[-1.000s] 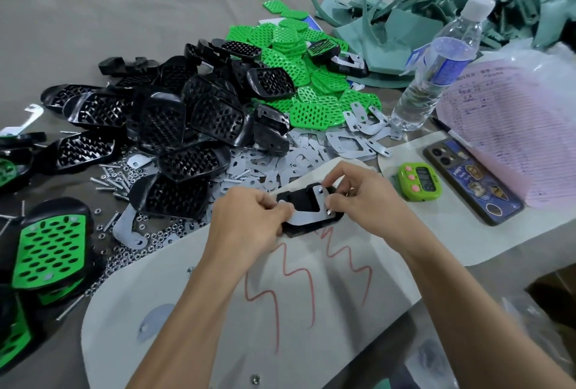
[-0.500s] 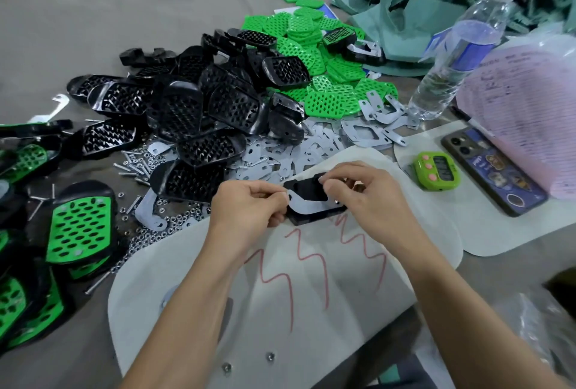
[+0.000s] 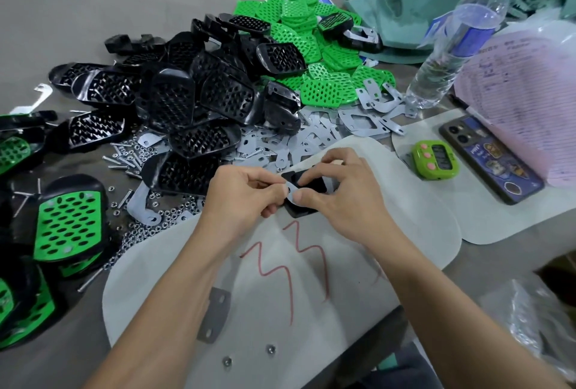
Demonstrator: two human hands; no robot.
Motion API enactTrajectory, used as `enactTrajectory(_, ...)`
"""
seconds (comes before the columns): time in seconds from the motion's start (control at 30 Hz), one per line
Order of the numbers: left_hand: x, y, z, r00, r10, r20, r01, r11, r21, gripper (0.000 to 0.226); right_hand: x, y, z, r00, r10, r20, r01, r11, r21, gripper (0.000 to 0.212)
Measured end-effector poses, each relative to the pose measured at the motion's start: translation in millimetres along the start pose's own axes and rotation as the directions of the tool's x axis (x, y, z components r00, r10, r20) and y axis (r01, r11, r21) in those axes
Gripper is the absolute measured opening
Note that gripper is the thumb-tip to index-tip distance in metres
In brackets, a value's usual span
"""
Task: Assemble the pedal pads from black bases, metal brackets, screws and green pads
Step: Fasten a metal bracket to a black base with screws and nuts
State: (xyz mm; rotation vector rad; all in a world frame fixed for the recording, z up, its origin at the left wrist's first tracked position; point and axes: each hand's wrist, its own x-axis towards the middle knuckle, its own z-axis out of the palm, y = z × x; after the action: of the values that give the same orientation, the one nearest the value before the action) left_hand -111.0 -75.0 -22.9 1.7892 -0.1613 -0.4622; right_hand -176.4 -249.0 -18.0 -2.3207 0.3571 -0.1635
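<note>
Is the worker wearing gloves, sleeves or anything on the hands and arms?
No. Both the left hand and right hand are bare, without gloves. The forearms are uncovered to the frame's edge; no sleeve, watch, bracelet or ring shows.

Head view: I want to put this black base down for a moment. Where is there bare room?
Free: the white felt mat around the red zigzag line, above the grey metal plate; also bare tan tabletop beyond the heap of black plastic bases. Crowded: loose steel nuts and screws left of the mat.

Left hand (image 3: 246,195), right hand (image 3: 339,198) close together, fingers curled in pinch (forearms angled inward).
</note>
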Motion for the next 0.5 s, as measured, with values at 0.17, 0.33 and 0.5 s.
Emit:
enactTrajectory(0.17, -5, -7, -1, 0.998, 0.05, 0.038, -0.051, 0.998, 0.031, 0.019, 0, -1, 5, 0.997, 0.074, 0.026, -0.075, 0.996, 0.052, 0.015)
enactTrajectory(0.33, -5, -3, -3, 0.995, 0.042, 0.091, -0.048, 0.997, 0.057, 0.018, -1, -6, 1, 0.995, 0.102, 0.02, -0.104, 0.989, 0.109, 0.009)
enactTrajectory(0.5, 2, 7, -4, 0.992, -0.015, 0.126, 0.0, 0.994, 0.114, 0.016, -2, -7, 0, 0.996, 0.083, 0.033, -0.086, 0.992, 0.092, 0.012)
